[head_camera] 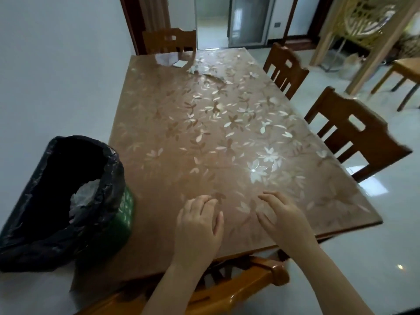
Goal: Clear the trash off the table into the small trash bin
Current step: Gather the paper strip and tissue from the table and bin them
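Apparently both hands, left (pixel 198 226) and right (pixel 284 218), rested open and empty on the bare table (pixel 181 105), crumpled trash (pixel 84 196) already in the trash bin (pixel 68 201), so only a careful last look seemed needed.

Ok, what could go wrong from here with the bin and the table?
The small trash bin stands at the table's near-left corner; a knock could tip it off. Its black liner sags loosely over the rim, so it may slip inside. Both hands, left hand and right hand, are empty, fingers spread.
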`<state>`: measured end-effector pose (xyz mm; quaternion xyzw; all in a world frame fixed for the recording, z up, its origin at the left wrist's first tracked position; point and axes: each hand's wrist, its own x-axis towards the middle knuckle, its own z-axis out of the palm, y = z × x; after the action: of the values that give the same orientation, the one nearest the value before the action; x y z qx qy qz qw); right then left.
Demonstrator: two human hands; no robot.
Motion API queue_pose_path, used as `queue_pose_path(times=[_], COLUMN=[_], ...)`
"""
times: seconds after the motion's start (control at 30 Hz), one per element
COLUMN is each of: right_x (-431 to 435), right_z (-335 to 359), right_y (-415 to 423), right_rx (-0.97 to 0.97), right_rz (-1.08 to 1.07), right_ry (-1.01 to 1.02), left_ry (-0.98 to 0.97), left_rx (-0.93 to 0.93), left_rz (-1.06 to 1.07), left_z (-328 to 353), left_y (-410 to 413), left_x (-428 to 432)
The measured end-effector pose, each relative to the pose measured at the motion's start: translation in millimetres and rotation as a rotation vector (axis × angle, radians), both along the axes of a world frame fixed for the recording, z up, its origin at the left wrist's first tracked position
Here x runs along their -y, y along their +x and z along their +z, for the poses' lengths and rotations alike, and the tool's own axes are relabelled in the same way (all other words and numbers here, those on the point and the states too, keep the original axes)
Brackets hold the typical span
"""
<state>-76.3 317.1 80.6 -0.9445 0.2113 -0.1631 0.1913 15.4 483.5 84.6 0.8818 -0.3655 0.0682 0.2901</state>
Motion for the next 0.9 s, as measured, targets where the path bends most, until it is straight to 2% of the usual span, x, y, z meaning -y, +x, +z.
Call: queue_pose_path(times=[0.2, 0.57, 0.77, 0.9], right_x=[79, 236, 284, 310], right_z=[0, 1, -11, -17], right_y=[-74, -266, -340, -366], right_rx=[0.092, 0.062, 0.071, 0.076], right_rz=[-0.094, -0.494, -0.677, -0.769], right_ry=[-0.007, -0.023, -0.005, 0.006], left_ry=[0.007, -0.025, -0.063, -0.017], left_rx=[0.030, 0.047, 0.019, 0.006], left_rz=[-0.098, -0.486, -0.656, -0.764], left_z=[2, 3, -1, -10], left_y=[-50, -188, -248, -269], left_x=[87, 306, 382, 427])
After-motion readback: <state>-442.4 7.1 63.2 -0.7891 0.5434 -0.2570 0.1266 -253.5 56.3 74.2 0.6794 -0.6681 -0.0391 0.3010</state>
